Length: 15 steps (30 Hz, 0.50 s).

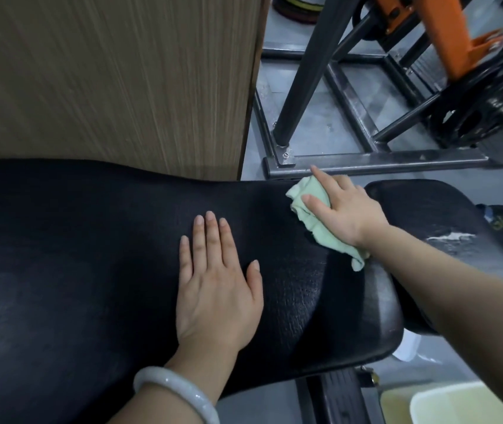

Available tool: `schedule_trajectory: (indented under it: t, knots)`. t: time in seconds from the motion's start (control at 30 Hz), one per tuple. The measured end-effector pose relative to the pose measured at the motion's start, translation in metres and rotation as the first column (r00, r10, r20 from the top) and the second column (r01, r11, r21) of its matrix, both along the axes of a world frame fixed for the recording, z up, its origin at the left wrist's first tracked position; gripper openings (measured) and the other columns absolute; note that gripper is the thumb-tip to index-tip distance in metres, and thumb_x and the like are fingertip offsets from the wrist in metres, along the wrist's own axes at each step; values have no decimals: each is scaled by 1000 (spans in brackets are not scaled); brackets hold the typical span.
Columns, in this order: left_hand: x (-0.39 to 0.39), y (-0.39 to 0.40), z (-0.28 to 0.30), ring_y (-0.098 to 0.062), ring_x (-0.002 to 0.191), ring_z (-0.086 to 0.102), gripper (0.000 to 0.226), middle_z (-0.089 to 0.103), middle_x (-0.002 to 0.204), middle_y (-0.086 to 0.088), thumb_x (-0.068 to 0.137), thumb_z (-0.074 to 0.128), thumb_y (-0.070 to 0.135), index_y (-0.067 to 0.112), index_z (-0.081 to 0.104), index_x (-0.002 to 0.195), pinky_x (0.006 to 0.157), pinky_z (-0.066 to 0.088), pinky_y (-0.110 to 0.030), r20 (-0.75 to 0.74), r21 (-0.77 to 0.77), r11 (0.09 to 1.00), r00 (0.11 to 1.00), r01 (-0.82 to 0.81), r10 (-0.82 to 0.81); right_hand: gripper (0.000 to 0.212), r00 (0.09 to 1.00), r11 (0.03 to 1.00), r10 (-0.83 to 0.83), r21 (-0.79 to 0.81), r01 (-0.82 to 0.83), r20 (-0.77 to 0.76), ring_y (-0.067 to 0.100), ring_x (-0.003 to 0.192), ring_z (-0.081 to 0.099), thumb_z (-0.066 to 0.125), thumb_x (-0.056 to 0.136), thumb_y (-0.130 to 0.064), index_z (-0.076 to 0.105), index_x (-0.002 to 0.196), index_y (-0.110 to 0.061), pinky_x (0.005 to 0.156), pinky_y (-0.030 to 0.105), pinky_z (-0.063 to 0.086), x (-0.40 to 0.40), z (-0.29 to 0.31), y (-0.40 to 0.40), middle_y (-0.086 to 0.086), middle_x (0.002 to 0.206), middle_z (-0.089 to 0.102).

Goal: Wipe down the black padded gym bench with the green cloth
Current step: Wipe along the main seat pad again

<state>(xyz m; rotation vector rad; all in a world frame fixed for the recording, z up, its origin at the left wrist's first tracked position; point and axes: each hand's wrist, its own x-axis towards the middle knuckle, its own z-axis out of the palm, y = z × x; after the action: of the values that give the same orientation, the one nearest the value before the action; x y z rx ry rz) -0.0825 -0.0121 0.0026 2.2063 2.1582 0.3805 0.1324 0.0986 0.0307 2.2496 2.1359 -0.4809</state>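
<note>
The black padded bench fills the lower left and middle of the head view. Its separate seat pad lies to the right. My left hand rests flat on the bench pad, fingers straight and together. My right hand presses the pale green cloth onto the far right end of the pad, near the gap to the seat. The cloth is crumpled under the palm, and a tail of it sticks out below my wrist.
A wood-grain panel stands right behind the bench on the left. A dark metal frame with orange parts and weight plates sits on the grey floor beyond. A pale bucket stands at the lower right.
</note>
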Motion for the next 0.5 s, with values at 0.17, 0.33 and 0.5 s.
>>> schedule_trajectory:
  t: [0.17, 0.33, 0.5]
  knots:
    - [-1, 0, -1, -30, 144, 21, 70, 27, 152, -20, 93, 25, 43, -5, 32, 143, 113, 16, -48, 6, -11, 1000, 1000, 4, -3, 79, 999, 996, -32, 82, 29, 34, 31, 132, 24, 13, 77, -77, 7, 150, -45, 104, 44, 30, -3, -1, -45, 0, 158, 11]
    - [0, 0, -1, -31, 143, 23, 69, 29, 151, -21, 92, 27, 42, -6, 34, 142, 112, 18, -49, 23, 8, 1000, 1000, 0, 0, 78, 998, 994, -41, 99, 37, 43, 25, 135, 16, 9, 76, -78, 7, 148, -49, 112, 44, 25, -4, -1, -94, -5, 159, 0]
    - [1, 0, -1, -30, 143, 24, 69, 30, 151, -20, 92, 27, 42, -5, 34, 142, 112, 18, -49, 7, 0, 1000, 1000, -7, 7, 72, 993, 994, -105, 27, 104, 45, 34, 132, 24, 22, 85, -70, 2, 149, -46, 102, 46, 32, -10, 0, -41, 3, 158, 7]
